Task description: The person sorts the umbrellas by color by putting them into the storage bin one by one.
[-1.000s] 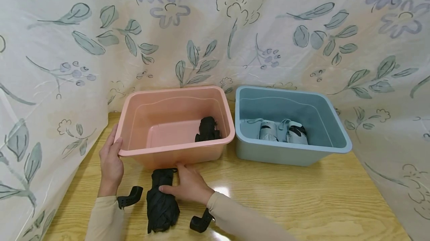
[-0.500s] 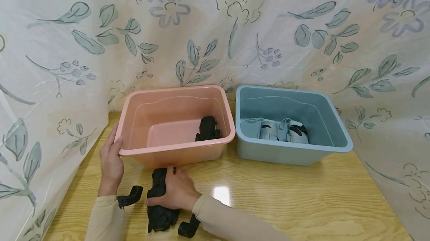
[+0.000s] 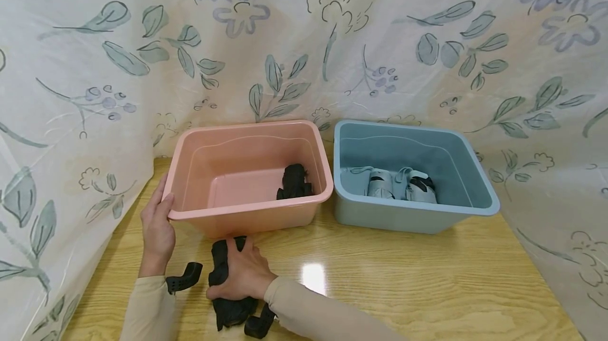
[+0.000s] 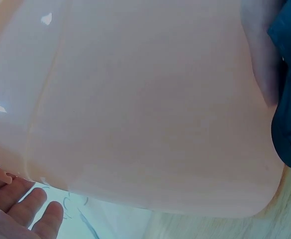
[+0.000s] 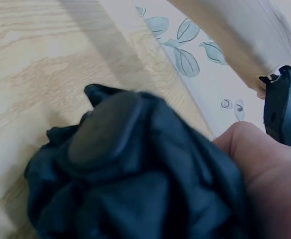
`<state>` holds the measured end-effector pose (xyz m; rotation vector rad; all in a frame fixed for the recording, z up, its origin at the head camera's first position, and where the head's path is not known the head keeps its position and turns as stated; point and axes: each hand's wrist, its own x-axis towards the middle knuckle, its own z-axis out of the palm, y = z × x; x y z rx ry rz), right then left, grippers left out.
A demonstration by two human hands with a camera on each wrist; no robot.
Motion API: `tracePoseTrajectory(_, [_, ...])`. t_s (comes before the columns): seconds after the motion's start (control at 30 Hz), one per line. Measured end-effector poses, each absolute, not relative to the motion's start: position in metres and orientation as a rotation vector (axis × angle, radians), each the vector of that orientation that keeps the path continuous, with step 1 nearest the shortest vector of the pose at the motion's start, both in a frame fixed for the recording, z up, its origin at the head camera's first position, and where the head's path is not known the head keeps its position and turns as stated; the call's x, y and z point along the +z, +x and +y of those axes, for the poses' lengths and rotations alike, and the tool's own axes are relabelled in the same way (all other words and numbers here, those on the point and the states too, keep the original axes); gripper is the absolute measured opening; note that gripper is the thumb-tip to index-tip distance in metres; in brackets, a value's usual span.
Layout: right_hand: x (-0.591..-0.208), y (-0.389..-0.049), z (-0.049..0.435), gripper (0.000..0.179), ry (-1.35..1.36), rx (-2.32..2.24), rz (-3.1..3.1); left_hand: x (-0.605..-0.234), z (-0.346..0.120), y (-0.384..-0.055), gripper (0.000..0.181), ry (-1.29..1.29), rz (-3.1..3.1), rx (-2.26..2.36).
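Note:
A black folded umbrella (image 3: 233, 312) lies on the wooden table in front of the pink bin (image 3: 252, 209). My right hand (image 3: 244, 272) grips it from above, thumb on its left side and fingers over its upper part. In the right wrist view, the rounded end (image 5: 105, 129) of the umbrella shows among loose folds of dark cloth. My left hand (image 3: 159, 225) holds the pink bin at its front left corner, thumb at the rim and fingers along the outer side. In the left wrist view its fingertips (image 4: 48, 219) show under the rim.
Inside the pink bin, a black cloth bundle (image 3: 294, 182) sits at the right. Beside it stands a blue bin (image 3: 404, 217) with two white-and-black corded items (image 3: 380, 185). A flowered sheet (image 3: 304, 40) hangs behind. Black wrist mounts (image 3: 185, 277) project from the sleeves.
My right hand has moved left from the umbrella's right side to over it and closed round it. The umbrella has shifted slightly. My left hand stays at the pink bin.

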<state>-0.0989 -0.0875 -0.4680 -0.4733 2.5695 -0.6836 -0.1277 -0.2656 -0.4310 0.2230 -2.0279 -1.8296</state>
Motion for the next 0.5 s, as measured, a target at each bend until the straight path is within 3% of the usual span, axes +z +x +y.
tracePoseTrajectory(0.5, [-0.4766, -0.0945, -0.0949, 0.106, -0.425, -0.732, 2.589, -0.4325, -0.2676, -0.1232, 0.049, 0.235, -2.039, -1.827])
